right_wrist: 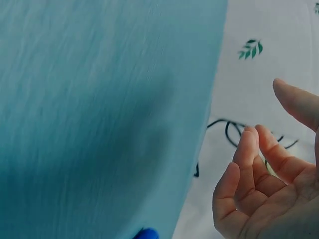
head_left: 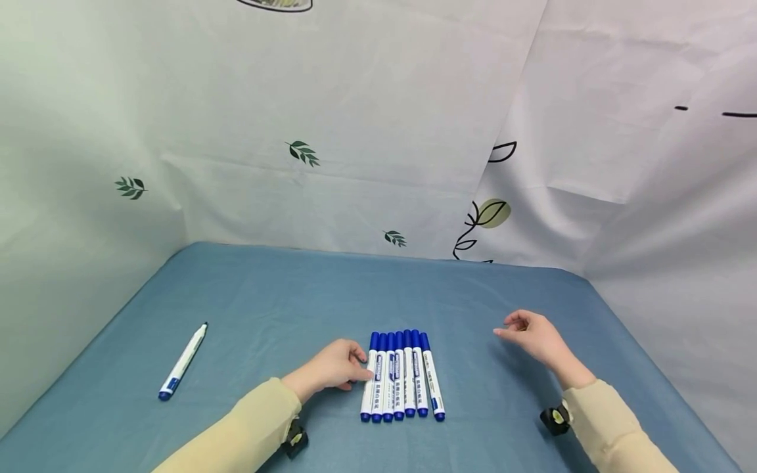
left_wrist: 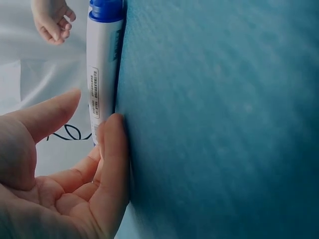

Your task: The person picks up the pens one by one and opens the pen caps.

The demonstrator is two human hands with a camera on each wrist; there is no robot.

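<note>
Several white whiteboard markers [head_left: 399,384] with blue caps lie side by side in a row, caps pointing away from me. The rightmost marker [head_left: 434,378] slants slightly, its near end apart from the others. My left hand [head_left: 336,366] is at the row's left side, its fingertips touching the leftmost marker [head_left: 367,387]. In the left wrist view, the fingers meet that marker's barrel [left_wrist: 102,69] while the thumb stands off it. Right of the row, my right hand [head_left: 537,336] hovers over the cloth with loosely bent fingers, holding nothing.
A lone marker [head_left: 184,360] lies at the left, with a narrow dark tip at its far end and a blue near end. Blue cloth [head_left: 260,289] covers the table. White patterned fabric [head_left: 355,131] hangs behind and at both sides.
</note>
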